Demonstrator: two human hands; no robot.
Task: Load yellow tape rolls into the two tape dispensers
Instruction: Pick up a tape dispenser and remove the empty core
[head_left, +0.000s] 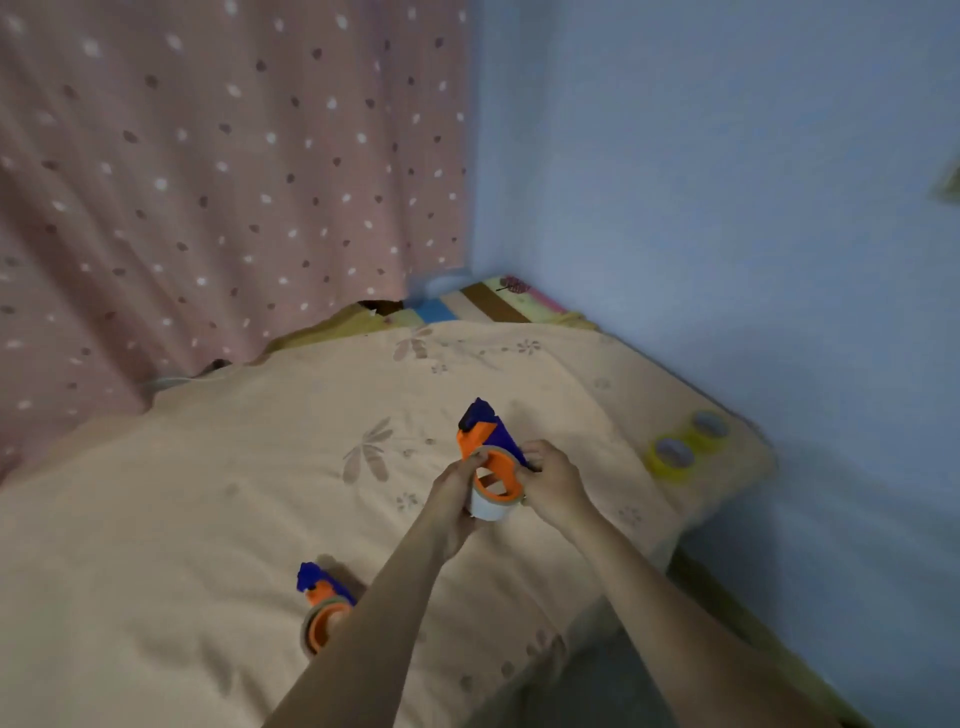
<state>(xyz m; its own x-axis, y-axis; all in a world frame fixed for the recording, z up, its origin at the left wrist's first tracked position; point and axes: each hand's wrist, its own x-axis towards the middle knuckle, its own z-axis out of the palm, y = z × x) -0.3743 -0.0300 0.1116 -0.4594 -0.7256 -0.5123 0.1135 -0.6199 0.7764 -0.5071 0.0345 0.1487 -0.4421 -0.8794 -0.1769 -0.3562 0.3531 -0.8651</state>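
Both my hands hold a blue and orange tape dispenser (485, 434) above the bed. My left hand (456, 493) grips the pale tape roll (488, 508) sitting on its orange hub. My right hand (550, 480) clasps the dispenser's blue body from the right. A second blue and orange dispenser (323, 605) lies on the blanket near my left forearm, with a pale roll around its hub. Two yellow tape rolls (670, 457) (707, 427) rest side by side at the bed's right edge, apart from my hands.
A peach floral blanket (260, 493) covers the bed. A pink dotted curtain (208, 182) hangs at the back left and a blue wall (727, 208) runs along the right. A striped mat (488, 301) shows at the far corner. The bed drops off at the lower right.
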